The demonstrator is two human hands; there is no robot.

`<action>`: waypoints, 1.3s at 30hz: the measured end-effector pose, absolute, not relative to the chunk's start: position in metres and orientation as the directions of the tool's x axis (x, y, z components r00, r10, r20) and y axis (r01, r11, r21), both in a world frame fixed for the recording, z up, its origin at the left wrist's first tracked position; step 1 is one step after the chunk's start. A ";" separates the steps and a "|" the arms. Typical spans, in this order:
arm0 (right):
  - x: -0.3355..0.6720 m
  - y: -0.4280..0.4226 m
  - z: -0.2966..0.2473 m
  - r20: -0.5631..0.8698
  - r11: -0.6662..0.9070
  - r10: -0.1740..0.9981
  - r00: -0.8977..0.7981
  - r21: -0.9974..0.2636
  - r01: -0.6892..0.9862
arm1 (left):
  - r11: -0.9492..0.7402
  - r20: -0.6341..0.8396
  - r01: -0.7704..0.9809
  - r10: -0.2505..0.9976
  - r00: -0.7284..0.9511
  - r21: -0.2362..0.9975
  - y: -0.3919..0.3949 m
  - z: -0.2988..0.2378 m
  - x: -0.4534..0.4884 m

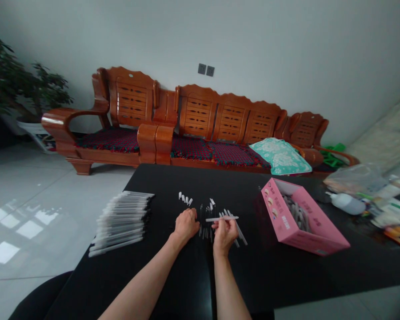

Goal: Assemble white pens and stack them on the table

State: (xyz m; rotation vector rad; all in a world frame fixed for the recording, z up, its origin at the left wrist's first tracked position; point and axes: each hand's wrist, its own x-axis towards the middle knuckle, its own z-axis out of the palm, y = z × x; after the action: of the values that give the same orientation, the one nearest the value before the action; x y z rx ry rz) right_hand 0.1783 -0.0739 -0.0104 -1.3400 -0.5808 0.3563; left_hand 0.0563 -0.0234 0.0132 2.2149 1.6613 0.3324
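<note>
My right hand (224, 233) is closed on a white pen barrel (222, 218), held level above the black table (173, 271). My left hand (186, 223) rests fingers-down on the table beside several thin dark refills (205, 222), its fingers curled; what they pinch I cannot make out. A few loose white barrels (240, 232) lie just right of my right hand. Small white caps (185, 198) sit a little beyond my left hand. A long row of assembled pens (123, 218) lies to the left.
An open pink box (305, 229) with more pen parts stands at the right. Beyond it lie a white bottle (347, 202), a plastic bag and clutter. A wooden sofa (186, 129) stands behind the table, and a potted plant (16, 84) is at far left.
</note>
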 end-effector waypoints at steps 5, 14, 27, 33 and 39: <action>0.178 -0.074 -0.012 0.191 0.214 0.559 0.807 -0.973 0.082 | -0.276 0.015 0.865 0.955 0.297 0.419 -0.027 0.012 0.063; 0.176 -0.075 -0.007 0.200 0.205 0.573 0.795 -0.974 0.097 | -0.271 -0.032 0.876 0.951 0.309 0.399 -0.027 0.015 0.057; 0.176 -0.075 -0.009 0.202 0.209 0.589 0.783 -0.973 0.093 | -0.374 -0.094 0.886 0.906 0.412 0.273 -0.035 0.032 0.077; 0.179 -0.073 -0.014 0.202 0.208 0.585 0.786 -0.974 0.096 | -0.447 -0.093 0.858 0.872 0.481 0.254 -0.033 0.031 0.082; 0.180 -0.073 -0.018 0.162 0.230 0.631 0.759 -0.973 0.016 | -0.396 -0.021 0.884 0.910 0.414 0.249 -0.036 0.035 0.063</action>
State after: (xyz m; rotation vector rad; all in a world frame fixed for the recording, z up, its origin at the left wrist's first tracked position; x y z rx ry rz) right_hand 0.1804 -0.0728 -0.0179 -1.2848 -0.6092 0.4609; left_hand 0.0634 -0.0360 0.0349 2.4475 1.5802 0.1737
